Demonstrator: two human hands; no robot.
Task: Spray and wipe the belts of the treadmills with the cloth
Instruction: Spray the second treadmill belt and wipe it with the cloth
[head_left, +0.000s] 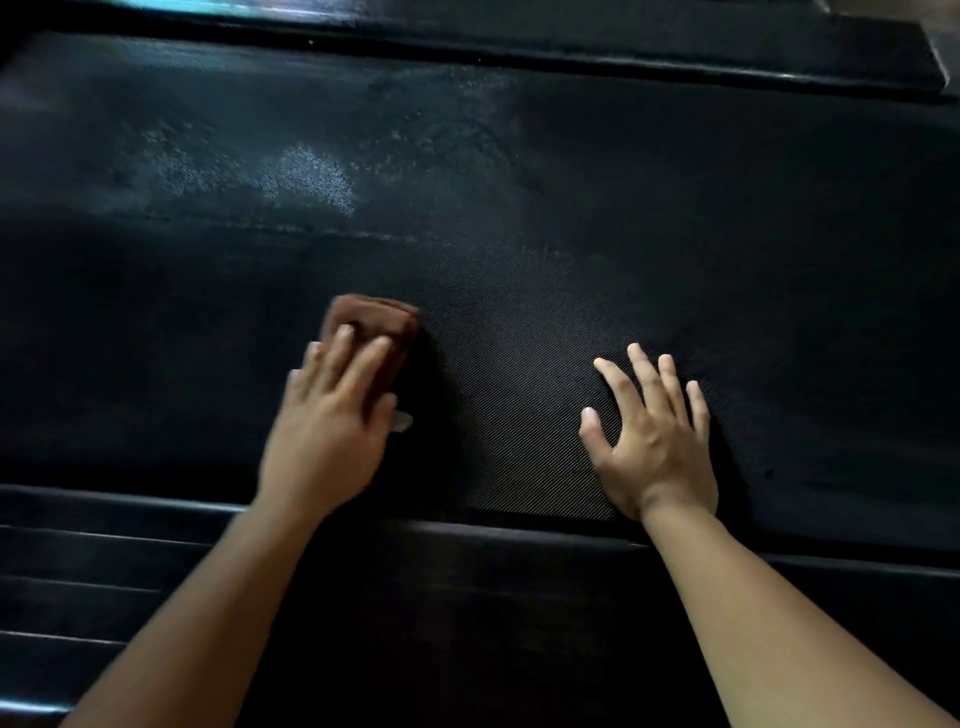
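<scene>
Two hands on belt (519, 208) | left hand (332, 415) flat, pressing cloth (382, 322) | right hand (654, 436) released, splayed, bracing | risk: wet patches beyond stay unwiped.

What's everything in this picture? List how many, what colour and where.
treadmill belt: one, black, fills the middle.
wet patches: several, pale, on the belt's upper left.
side rails: two, black, along the near and far edges.
cloth: one, brown, on the belt, left of middle.
left hand: one, fingers flat, pressing the cloth.
right hand: one, fingers spread, flat on the belt.
</scene>
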